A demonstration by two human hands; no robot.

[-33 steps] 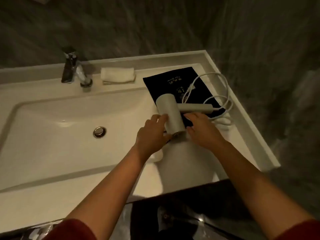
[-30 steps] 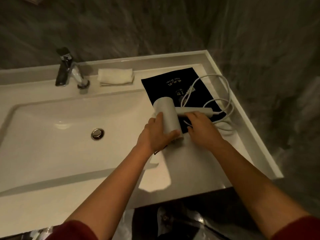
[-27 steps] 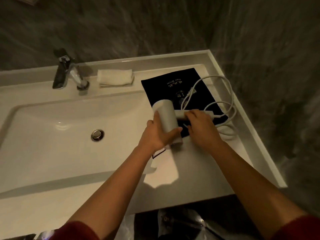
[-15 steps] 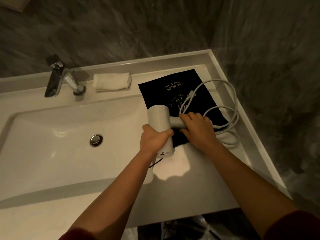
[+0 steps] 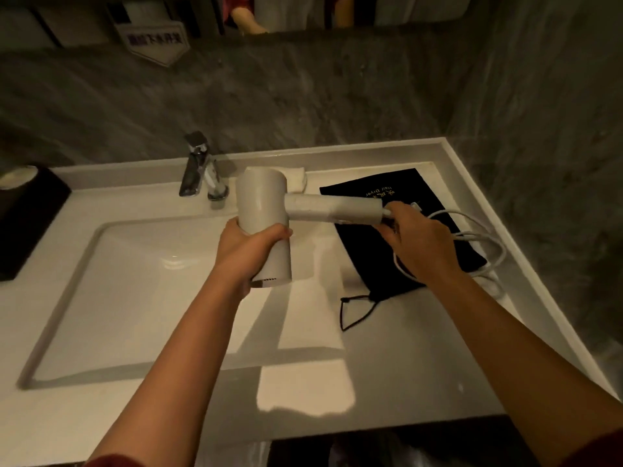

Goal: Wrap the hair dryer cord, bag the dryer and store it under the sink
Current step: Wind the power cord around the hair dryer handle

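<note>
Hair dryer (image 5: 263, 210) hangs lifted above the sink basin's (image 5: 128, 298) right edge, its barrel wrapped by the left hand (image 5: 247, 254) while the right hand (image 5: 418, 244) closes on the cord (image 5: 485, 237) at the handle's end. Half a second ago it lay on the black drawstring bag (image 5: 381, 251), which now lies bare on the counter (image 5: 404, 365).

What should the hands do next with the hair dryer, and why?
Probably the right hand should start looping the cord around the handle. The left hand holds the hair dryer up by its barrel, the right hand is at the handle's end where the cord comes out, and the cord lies loose over the black bag.
</note>
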